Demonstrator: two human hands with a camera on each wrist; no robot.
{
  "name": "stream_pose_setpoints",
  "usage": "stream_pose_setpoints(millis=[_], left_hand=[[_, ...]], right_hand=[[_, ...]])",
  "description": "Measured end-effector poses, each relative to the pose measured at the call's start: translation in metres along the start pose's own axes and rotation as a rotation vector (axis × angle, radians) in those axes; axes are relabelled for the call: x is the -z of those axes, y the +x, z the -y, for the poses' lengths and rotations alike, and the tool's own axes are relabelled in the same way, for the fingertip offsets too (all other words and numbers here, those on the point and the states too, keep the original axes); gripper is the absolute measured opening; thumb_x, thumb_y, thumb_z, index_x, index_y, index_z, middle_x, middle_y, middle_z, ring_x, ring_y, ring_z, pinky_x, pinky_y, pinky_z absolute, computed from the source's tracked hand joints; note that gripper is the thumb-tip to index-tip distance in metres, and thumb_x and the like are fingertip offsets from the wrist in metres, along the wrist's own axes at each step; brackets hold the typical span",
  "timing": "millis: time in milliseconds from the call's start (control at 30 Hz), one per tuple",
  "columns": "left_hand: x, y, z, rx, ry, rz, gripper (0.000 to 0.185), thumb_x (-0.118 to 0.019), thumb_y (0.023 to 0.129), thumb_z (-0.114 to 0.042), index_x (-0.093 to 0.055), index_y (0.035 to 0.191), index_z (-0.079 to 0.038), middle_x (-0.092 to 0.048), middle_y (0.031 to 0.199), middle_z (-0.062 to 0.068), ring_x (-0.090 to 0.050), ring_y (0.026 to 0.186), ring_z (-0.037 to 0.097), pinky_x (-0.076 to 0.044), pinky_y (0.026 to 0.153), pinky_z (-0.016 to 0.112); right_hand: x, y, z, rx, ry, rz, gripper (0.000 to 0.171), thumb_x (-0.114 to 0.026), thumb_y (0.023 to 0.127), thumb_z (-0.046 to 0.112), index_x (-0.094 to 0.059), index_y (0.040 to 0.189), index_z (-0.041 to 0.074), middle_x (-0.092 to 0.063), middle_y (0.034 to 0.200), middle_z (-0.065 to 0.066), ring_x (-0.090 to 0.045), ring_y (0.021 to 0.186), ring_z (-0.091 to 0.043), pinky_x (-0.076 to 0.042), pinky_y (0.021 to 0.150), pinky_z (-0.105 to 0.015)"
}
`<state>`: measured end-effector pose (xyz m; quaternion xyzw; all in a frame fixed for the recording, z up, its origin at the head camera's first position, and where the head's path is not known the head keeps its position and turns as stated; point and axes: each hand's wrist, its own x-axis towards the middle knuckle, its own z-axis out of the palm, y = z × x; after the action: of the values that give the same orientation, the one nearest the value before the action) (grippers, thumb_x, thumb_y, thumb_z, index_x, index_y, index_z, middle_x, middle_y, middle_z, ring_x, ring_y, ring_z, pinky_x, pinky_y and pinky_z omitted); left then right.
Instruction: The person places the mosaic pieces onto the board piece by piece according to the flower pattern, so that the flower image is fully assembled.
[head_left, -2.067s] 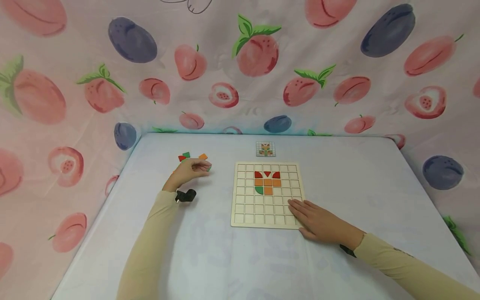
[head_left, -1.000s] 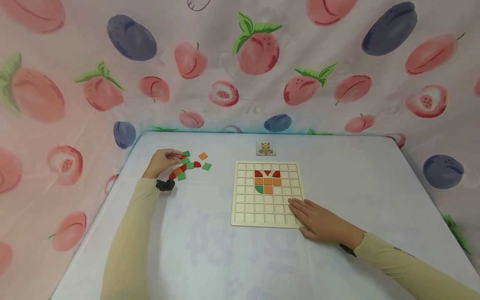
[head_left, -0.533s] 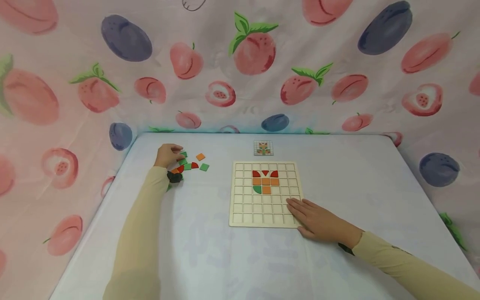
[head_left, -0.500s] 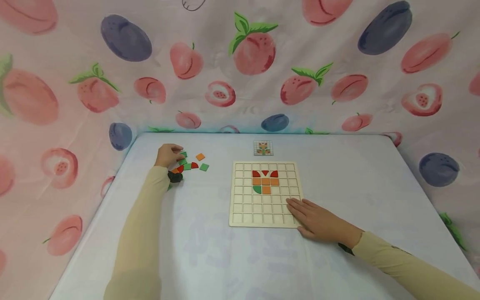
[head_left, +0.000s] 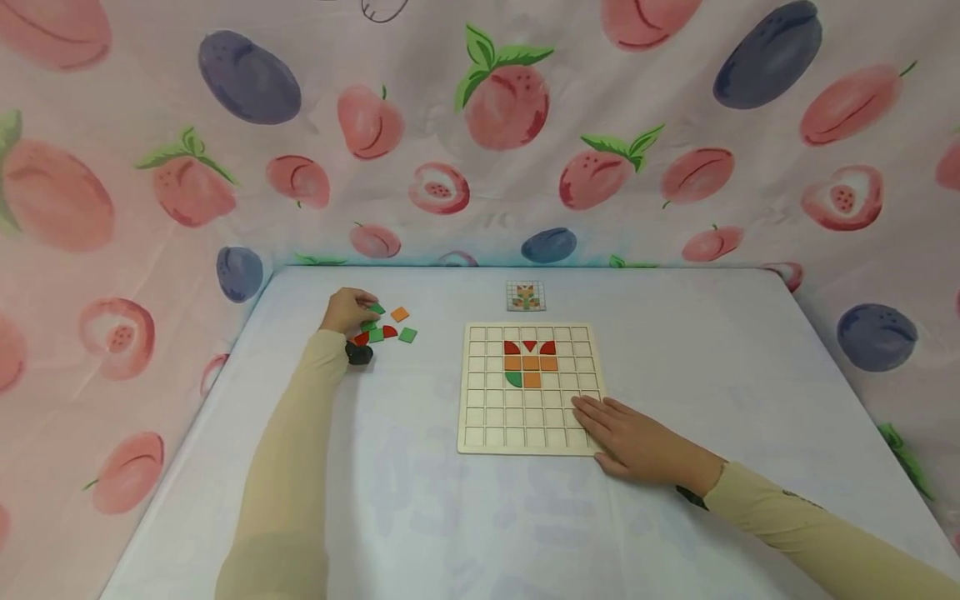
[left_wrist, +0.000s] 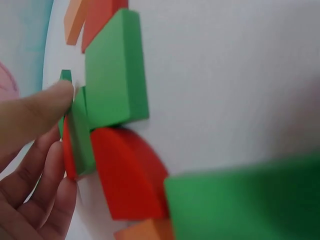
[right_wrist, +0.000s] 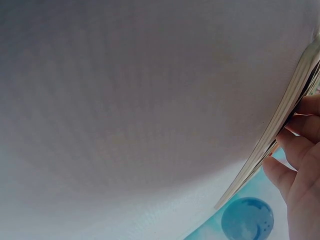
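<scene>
My left hand (head_left: 349,309) is at the loose tiles on the table's left side. Its thumb and fingers pinch a small green tile (left_wrist: 66,76), whose end shows beyond the thumb in the left wrist view. Right beside the fingertips stand a tilted green tile (left_wrist: 81,132) and a red tile (left_wrist: 69,152) behind it. My right hand (head_left: 637,442) rests flat with straight fingers on the lower right edge of a wooden grid board (head_left: 497,417). Red, orange and green tiles, among them an orange square (head_left: 532,380), form a pattern in the board's upper middle.
A small pattern card (head_left: 526,296) lies behind the board. Near the left hand are an orange tile (head_left: 400,314), a green tile (head_left: 407,335) and a red quarter-round tile (head_left: 389,332). A fruit-printed cloth (head_left: 442,108) hangs around the white table.
My left hand went from the pile's front to its left, then shifted right along its back. The green tile at its fingertips moved right with it. My right hand stays on the board.
</scene>
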<state>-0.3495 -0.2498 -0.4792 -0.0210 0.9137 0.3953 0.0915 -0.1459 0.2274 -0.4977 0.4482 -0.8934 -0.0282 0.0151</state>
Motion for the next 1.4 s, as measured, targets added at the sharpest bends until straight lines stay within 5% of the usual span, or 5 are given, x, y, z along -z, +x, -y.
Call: stream_pose_setpoints(millis=[567, 867, 1167, 1400], left_hand=[[-0.007, 0.004, 0.01, -0.028, 0.038, -0.001, 0.028, -0.062, 0.088, -0.002, -0.064, 0.116, -0.001, -0.061, 0.111, 0.019, -0.051, 0.093, 0.024, -0.045, 0.077, 0.026], [-0.007, 0.005, 0.011, -0.031, 0.046, 0.051, 0.035, -0.063, 0.087, -0.004, -0.061, 0.122, -0.003, -0.058, 0.12, 0.02, -0.051, 0.106, 0.03, -0.045, 0.095, 0.041], [-0.002, 0.0, 0.011, -0.064, 0.125, 0.094, 0.033, -0.066, 0.085, -0.006, -0.063, 0.118, -0.003, -0.06, 0.104, 0.015, -0.052, 0.093, 0.025, -0.047, 0.08, 0.029], [0.001, -0.006, 0.013, -0.07, 0.097, 0.104, 0.029, -0.067, 0.085, -0.006, -0.064, 0.113, 0.002, -0.064, 0.101, 0.016, -0.057, 0.09, 0.022, -0.049, 0.078, 0.026]], right_hand=[[0.001, 0.0, 0.001, -0.012, 0.005, 0.022, 0.062, -0.054, 0.091, 0.031, -0.038, 0.141, -0.002, -0.036, 0.149, -0.017, -0.037, 0.137, -0.03, -0.035, 0.108, -0.044], [0.0, 0.001, 0.001, -0.02, 0.006, 0.027, 0.062, -0.054, 0.091, 0.031, -0.038, 0.141, -0.003, -0.035, 0.149, -0.017, -0.036, 0.137, -0.031, -0.035, 0.108, -0.045], [0.002, 0.001, 0.003, -0.023, 0.015, 0.03, 0.062, -0.054, 0.091, 0.03, -0.038, 0.141, -0.003, -0.036, 0.149, -0.017, -0.037, 0.137, -0.031, -0.035, 0.108, -0.045], [0.002, 0.001, 0.003, -0.027, 0.016, 0.039, 0.062, -0.054, 0.092, 0.03, -0.037, 0.141, -0.003, -0.035, 0.149, -0.017, -0.036, 0.137, -0.031, -0.034, 0.109, -0.045]])
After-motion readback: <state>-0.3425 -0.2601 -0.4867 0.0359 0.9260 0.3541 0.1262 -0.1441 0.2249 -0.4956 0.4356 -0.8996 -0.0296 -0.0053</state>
